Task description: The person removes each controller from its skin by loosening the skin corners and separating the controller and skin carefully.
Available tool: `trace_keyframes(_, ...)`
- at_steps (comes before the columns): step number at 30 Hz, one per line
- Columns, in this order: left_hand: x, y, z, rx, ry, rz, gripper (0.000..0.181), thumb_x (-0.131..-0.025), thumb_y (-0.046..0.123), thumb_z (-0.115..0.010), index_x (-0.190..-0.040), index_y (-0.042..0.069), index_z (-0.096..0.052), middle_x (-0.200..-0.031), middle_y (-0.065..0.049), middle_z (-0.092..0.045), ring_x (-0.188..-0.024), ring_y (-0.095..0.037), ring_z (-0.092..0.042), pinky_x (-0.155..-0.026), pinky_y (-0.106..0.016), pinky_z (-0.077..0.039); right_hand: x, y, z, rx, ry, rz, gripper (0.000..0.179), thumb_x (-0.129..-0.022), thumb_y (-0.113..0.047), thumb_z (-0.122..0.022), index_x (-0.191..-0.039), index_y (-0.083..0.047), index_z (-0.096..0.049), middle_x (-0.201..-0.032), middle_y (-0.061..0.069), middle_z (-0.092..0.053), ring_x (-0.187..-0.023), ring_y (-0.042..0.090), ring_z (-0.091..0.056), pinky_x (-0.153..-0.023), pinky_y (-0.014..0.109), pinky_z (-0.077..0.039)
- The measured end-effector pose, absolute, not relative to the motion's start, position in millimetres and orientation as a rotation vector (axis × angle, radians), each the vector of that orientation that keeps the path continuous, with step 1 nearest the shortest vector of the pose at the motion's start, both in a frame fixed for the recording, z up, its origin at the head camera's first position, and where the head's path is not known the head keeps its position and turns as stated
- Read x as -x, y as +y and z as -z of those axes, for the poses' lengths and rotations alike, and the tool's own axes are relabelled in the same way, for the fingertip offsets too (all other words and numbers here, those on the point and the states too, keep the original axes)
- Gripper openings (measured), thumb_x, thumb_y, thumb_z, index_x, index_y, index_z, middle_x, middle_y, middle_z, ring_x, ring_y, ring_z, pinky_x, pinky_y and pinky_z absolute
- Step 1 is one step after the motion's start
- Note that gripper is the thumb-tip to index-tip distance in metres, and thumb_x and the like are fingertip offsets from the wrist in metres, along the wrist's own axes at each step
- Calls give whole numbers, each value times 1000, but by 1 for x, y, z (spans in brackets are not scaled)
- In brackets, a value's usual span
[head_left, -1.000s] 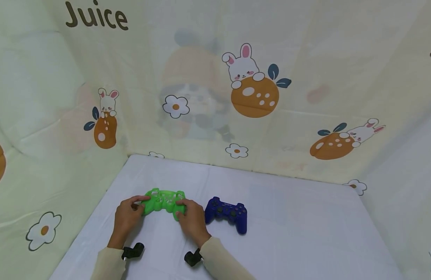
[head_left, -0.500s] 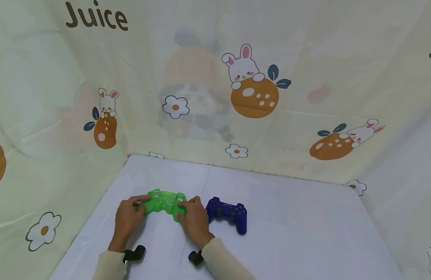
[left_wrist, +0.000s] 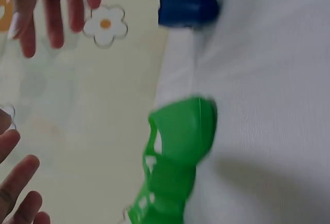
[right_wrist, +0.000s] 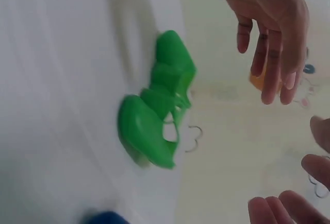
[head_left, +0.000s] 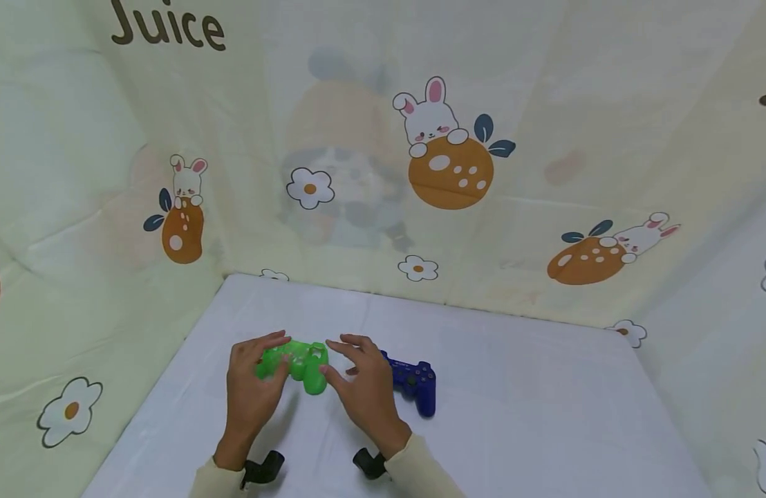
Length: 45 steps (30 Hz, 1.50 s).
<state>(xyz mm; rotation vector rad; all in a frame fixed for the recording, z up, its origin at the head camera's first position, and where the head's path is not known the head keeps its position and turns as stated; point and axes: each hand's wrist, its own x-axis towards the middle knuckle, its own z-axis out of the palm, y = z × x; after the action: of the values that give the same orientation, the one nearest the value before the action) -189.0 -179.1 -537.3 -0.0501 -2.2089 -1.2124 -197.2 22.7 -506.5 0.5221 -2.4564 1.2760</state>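
Note:
A bright green game controller cover (head_left: 315, 377), hollow with cut-out openings, lies on the white table. My left hand (head_left: 251, 391) hovers over its left part, hiding some of it in the head view, with the fingers loosely bent. At its right end my right hand (head_left: 369, 394) is held up, thumb and fingers spread apart. Both wrist views show the cover (left_wrist: 180, 141) resting by itself, away from the fingers (right_wrist: 296, 208). A dark blue game controller (head_left: 425, 391) lies right of the cover, partly hidden behind my right hand.
The white cloth-covered table (head_left: 532, 408) reaches back to a cream curtain (head_left: 352, 228) printed with rabbits, oranges and flowers. Black wrist cameras (head_left: 265, 468) are strapped at both sleeves.
Both hands have let go of the green cover and lifted off it. My left hand has moved right over the cover; my right hand has moved right, overlapping the blue controller.

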Motion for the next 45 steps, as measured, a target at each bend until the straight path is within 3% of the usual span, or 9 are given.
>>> trace_keyframes(3,189,-160,534,130,-2211,1227,36,-89,5,-82,-124,13,-77,-134,-6,-74,-123,-26,-53,-100,-54,-44,195,38,497,-513,-2463,-1228,46,-93,-32,-84,-137,-25,-73,-144,2,-67,-126,20,-62,-94,39,-60)
trace_keyframes(7,192,-135,533,203,-2237,1210,44,-89,13,-85,-131,17,-75,-138,-4,-73,-126,-27,-54,-104,-60,-42,195,62,493,-473,-2473,-1161,54,-93,-36,-84,-144,-29,-67,-154,-2,-61,-133,19,-55,-107,52,-52)
trace_keyframes(14,200,-99,545,255,-2298,1243,53,-84,26,-92,-134,26,-74,-146,2,-69,-128,-23,-56,-104,-53,-48,204,108,506,-403,-2467,-1138,67,-91,-37,-86,-152,-34,-58,-164,0,-51,-142,23,-49,-114,61,-44)
trace_keyframes(24,212,-74,566,307,-2428,1224,74,-74,38,-98,-141,27,-69,-151,2,-64,-128,-25,-59,-105,-51,-51,213,152,542,-236,-2686,-1091,84,-84,-46,-89,-158,-39,-50,-172,8,-37,-151,39,-41,-116,72,-36)
trace_keyframes(30,217,-63,577,312,-2518,1255,76,-74,39,-98,-142,27,-68,-153,1,-62,-128,-25,-59,-107,-50,-51,211,167,557,-198,-2778,-1125,88,-82,-47,-91,-158,-34,-50,-172,14,-37,-153,46,-39,-116,73,-36)
trace_keyframes(36,216,-57,582,324,-2535,1245,73,-74,33,-98,-141,25,-68,-151,-2,-65,-120,-24,-63,-99,-48,-54,209,172,568,-148,-2831,-1217,89,-80,-39,-93,-158,-36,-50,-166,11,-48,-151,42,-47,-118,66,-40)
trace_keyframes(41,215,-55,582,319,-2560,1281,71,-76,31,-96,-141,26,-68,-147,0,-68,-113,-22,-67,-94,-44,-55,206,177,576,-84,-2816,-1292,88,-78,-29,-96,-155,-38,-54,-155,8,-60,-143,37,-57,-117,60,-44)
trace_keyframes(45,215,-55,582,302,-2580,1317,69,-77,27,-96,-140,27,-68,-140,1,-71,-106,-21,-68,-90,-39,-53,205,179,578,-50,-2771,-1359,82,-80,-21,-94,-152,-33,-58,-148,11,-65,-125,33,-70,-107,53,-54)
